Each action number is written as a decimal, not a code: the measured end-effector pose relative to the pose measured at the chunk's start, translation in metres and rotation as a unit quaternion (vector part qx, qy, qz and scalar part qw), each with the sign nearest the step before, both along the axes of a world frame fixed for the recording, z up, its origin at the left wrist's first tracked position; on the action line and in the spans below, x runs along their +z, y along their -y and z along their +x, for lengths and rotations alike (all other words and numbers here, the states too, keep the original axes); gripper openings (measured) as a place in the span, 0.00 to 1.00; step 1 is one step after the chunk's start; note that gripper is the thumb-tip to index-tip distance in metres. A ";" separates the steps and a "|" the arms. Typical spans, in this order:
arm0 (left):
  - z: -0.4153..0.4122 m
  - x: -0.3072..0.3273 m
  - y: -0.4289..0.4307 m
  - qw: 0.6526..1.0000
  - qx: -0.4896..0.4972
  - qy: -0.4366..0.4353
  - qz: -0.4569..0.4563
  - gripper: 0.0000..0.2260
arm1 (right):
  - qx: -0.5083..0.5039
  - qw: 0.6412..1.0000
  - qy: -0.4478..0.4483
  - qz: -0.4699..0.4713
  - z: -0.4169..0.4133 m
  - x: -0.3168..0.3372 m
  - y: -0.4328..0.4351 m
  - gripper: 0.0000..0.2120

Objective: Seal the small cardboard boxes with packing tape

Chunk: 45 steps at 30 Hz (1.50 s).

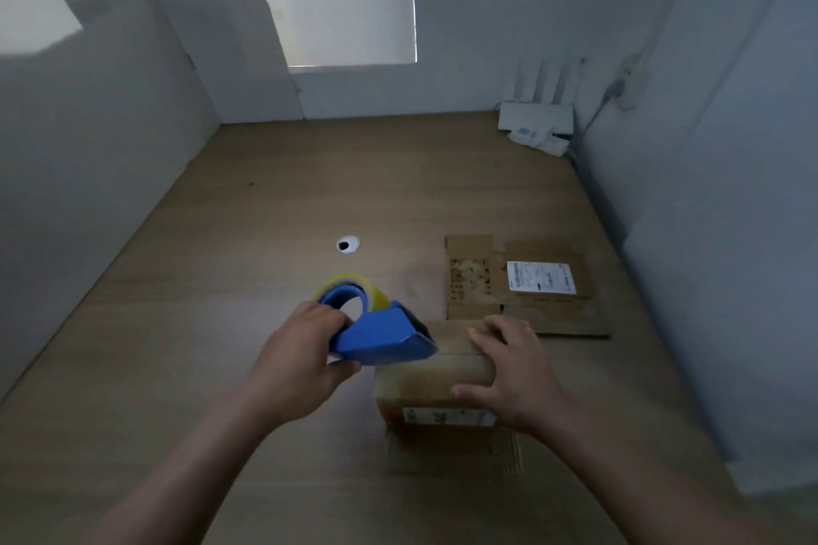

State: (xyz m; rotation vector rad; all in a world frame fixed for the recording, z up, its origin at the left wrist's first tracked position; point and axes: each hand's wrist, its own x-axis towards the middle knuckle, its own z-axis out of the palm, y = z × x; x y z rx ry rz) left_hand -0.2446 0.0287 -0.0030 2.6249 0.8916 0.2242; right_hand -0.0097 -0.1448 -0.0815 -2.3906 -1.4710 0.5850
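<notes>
1. Head view is showing a person working at a wooden tabletop [265, 212], with the small cardboard box [425, 381] sitting close to the near edge, right of the middle.
2. The right hand [513, 372] is lying flat on the box's top, fingers spread and fairly straight, apparently pressing the flaps down; it is gripping nothing.
3. The left hand [301, 361] is holding a blue tape dispenser [380, 334], fingers curled round its handle and thumb underneath. The yellowish tape roll [354, 285] is riding at the dispenser's far end.
4. The dispenser's nose is hanging at the box's left top edge; whether it is touching the cardboard is hard to tell through the blur.
5. Judged from this, the step in hand is starting the tape strip on this box. No laid tape is plainly showing on the top.
6. The next move is likely calling for the tape end to be pressed onto the left side, then drawn across the seam while the right hand is steadying the flaps and clearing the path.
7. A flattened carton [469, 279] with a white label is lying just beyond the box, toward the right edge. A cable hole [348, 244] is sitting mid-table, and a white router [535, 119] is standing in the far right corner.
</notes>
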 end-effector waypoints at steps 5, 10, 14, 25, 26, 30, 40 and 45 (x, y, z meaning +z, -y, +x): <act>0.041 -0.013 0.017 0.996 -0.074 -0.049 0.003 0.13 | -0.007 0.999 -0.047 0.009 0.007 0.009 -0.002 0.43; 0.055 -0.030 0.020 0.989 -0.106 -0.098 0.019 0.13 | -0.021 0.989 -0.143 0.008 0.025 0.018 0.007 0.37; 0.058 -0.033 0.015 0.987 -0.113 -0.112 0.031 0.13 | -0.018 0.976 -0.215 0.030 0.034 0.027 0.010 0.33; 0.062 -0.031 0.011 0.985 -0.116 -0.124 0.028 0.12 | 0.007 0.980 -0.198 0.004 0.035 0.026 0.008 0.23; 0.063 -0.030 0.011 0.984 -0.118 -0.129 0.027 0.12 | 0.009 0.981 -0.194 0.005 0.034 0.025 0.008 0.22; 0.065 -0.030 0.007 0.982 -0.125 -0.140 0.025 0.11 | -0.001 0.983 -0.184 0.022 0.030 0.018 0.006 0.13; 0.087 -0.006 0.002 0.972 -0.137 -0.193 -0.010 0.17 | -0.084 0.977 -0.158 0.113 0.016 0.002 -0.001 0.12; 0.099 0.011 -0.001 0.969 -0.132 -0.200 -0.061 0.17 | -0.135 0.956 -0.190 0.178 0.014 -0.009 0.001 0.14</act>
